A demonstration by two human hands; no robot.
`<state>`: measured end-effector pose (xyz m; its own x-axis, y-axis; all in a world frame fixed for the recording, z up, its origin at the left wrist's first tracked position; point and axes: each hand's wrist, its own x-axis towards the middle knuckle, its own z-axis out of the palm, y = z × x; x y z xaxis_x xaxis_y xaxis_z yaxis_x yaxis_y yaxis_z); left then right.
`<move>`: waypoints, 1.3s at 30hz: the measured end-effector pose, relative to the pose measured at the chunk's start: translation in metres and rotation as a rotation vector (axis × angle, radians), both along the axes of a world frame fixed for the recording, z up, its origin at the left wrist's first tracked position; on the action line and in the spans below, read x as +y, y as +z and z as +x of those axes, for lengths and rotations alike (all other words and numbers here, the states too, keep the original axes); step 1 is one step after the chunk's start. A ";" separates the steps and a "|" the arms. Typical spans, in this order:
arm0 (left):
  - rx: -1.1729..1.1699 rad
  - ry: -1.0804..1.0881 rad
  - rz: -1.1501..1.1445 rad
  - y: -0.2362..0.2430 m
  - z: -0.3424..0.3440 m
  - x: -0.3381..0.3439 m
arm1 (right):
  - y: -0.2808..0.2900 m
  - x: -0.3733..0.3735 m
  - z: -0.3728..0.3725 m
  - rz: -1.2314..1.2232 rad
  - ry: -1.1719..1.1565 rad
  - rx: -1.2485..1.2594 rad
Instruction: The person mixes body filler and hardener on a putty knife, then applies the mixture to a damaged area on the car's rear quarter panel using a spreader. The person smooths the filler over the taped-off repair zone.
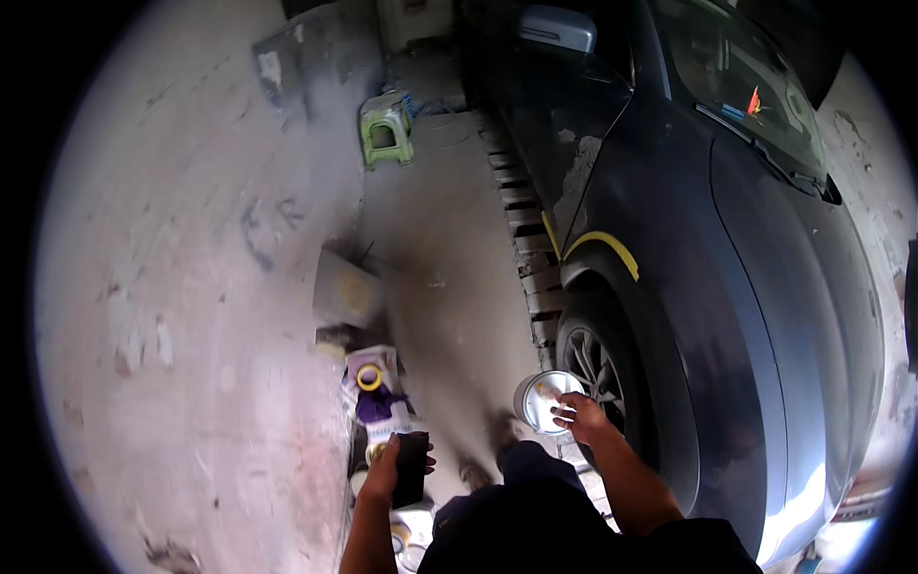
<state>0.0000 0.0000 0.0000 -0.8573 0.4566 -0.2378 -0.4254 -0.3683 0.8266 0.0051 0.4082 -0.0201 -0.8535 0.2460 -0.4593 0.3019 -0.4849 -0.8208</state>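
My left hand [382, 471] is closed around a black flat rectangular thing [411, 469], held upright at the lower middle; its exact kind does not show. Over the right side of a round bucket with a white top [538, 417] is my right hand [583, 419]. Its fingers are bent and slightly apart, and I make out nothing between them. A small tan patch or item [548, 391] shows on the bucket's top near those fingertips. Close beside the bucket stands the car's front wheel [595, 368].
A dark grey car [727, 287] fills the right, with yellow tape [612, 247] along its wheel arch. By the left wall lie a yellow tape roll [369, 378], purple cloth [375, 406] and a grey board [346, 289]. Farther off stands a green stool [386, 134].
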 end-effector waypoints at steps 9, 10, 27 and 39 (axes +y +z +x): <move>-0.400 0.007 -0.229 -0.032 -0.148 -0.053 | -0.144 -0.068 -0.098 -0.295 -0.119 -0.315; -0.435 -0.024 -0.214 -0.025 -0.166 -0.056 | -0.148 -0.077 -0.116 -0.318 -0.127 -0.348; -0.498 -0.546 -0.352 -0.032 -0.596 -0.025 | -0.201 -0.083 -0.291 -0.183 -0.707 -0.380; -0.269 -1.089 -0.405 -0.059 -0.806 0.113 | -0.231 -0.173 -0.382 -0.652 -1.411 -0.427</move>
<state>-0.8061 0.1129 -0.0593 0.0344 0.7634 -0.6450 -0.5300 0.5611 0.6358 -0.3766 0.2355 -0.2514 0.0843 0.3625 -0.9282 -0.5247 -0.7757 -0.3506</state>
